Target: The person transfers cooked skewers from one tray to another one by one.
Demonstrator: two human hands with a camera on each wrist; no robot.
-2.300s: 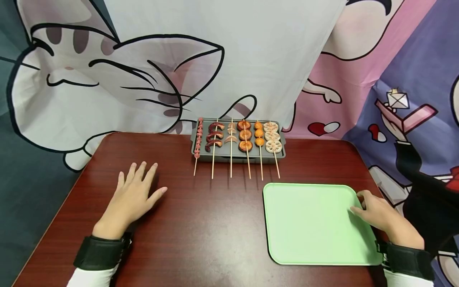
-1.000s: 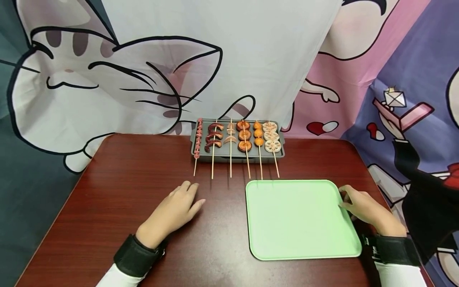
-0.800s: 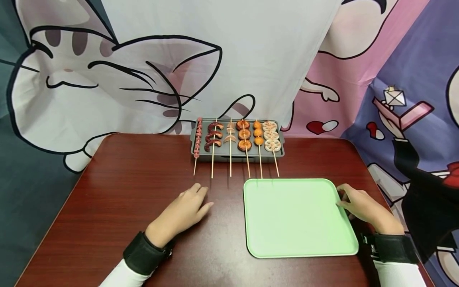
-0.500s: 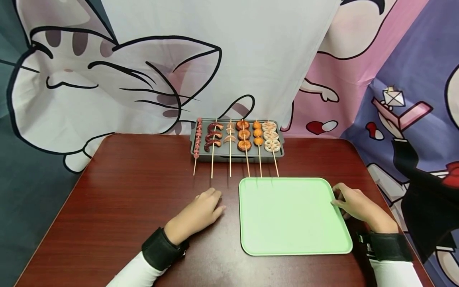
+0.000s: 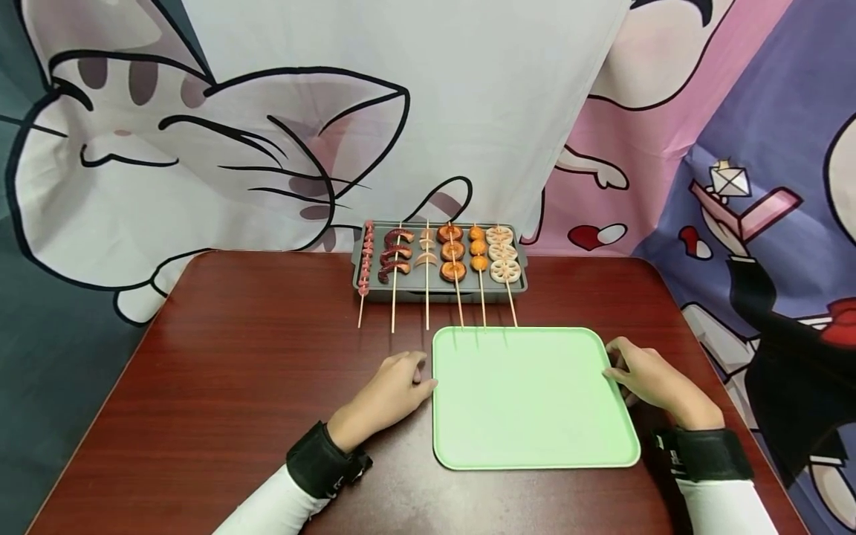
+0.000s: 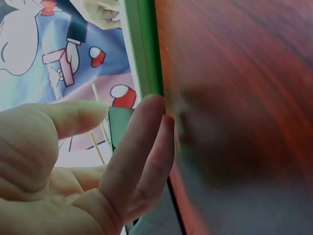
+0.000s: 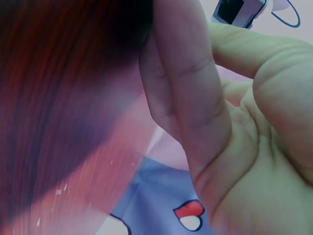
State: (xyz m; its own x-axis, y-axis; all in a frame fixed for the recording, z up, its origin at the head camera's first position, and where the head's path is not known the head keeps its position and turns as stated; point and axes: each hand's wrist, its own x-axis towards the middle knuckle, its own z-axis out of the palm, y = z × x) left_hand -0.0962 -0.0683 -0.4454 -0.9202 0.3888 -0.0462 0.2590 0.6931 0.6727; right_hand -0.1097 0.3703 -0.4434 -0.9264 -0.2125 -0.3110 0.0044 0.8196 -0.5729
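The left forearm [image 5: 267, 505] and right forearm [image 5: 725, 509], sleeved in white, slant inward over the desk [image 5: 234, 334]. The left hand [image 5: 384, 392] lies back upward near the desk's middle, thumb apart from loosely bent fingers. The right hand [image 5: 652, 379], nearer the desk's right edge, pinches with thumb and curled fingers, its wrist bent inward

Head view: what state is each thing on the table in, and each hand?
Green rectangular tray, empty, face up.
Gray grill pan, upright, loaded.
Six food skewers, threaded, side by side, overhanging pan's near edge.
Left hand, holding tray's left rim.
Right hand, holding tray's right rim.
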